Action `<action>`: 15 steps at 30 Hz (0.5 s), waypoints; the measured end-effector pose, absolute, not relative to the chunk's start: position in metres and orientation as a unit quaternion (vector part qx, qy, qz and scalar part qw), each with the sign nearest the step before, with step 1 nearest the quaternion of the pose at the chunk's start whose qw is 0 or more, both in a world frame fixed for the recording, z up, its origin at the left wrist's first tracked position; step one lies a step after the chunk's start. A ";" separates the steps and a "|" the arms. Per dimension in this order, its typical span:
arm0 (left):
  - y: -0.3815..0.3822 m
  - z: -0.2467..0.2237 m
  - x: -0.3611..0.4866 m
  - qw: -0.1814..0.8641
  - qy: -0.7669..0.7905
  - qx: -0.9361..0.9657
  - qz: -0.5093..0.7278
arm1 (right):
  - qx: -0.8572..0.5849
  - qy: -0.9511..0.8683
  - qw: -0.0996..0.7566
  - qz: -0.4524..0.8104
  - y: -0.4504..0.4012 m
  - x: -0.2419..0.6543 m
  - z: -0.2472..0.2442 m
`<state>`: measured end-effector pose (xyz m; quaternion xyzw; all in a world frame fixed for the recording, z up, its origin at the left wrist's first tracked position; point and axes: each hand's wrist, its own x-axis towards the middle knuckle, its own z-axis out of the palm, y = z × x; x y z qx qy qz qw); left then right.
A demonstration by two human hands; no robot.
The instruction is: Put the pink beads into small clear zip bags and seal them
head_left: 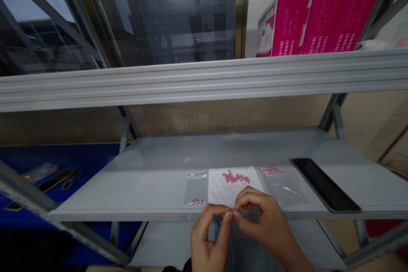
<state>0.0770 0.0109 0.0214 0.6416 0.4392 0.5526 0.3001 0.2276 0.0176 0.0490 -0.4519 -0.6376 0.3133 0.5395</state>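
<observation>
My left hand [211, 233] and my right hand [263, 216] meet in front of the shelf's edge, thumb and forefinger pinched on each. Between them they grip the top of a clear zip bag [239, 244], which hangs below with a few pink beads [241, 236] low inside it. Just beyond lies a white tissue [219, 187] carrying a loose cluster of pink beads [234, 177]. Left of the tissue, another clear zip bag [196, 187] lies flat with several pink beads at its bottom. Flat clear bags with red seal strips [285, 185] rest on the right.
A dark tablet-like slab [325, 185] lies on the grey shelf [153, 178] at right. Above runs a metal shelf beam [191, 83], with pink boxes [328, 17] on top. On a blue surface [95, 153] at left are a phone-like object and a plastic bag.
</observation>
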 end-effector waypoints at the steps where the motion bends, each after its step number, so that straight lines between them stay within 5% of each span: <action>1: 0.011 0.022 0.076 0.296 0.442 0.637 0.557 | -0.451 -0.635 0.541 0.317 0.018 0.227 0.049; 15: 0.012 0.027 0.061 0.295 0.473 0.589 0.585 | -0.416 -0.560 0.597 0.396 0.026 0.224 0.042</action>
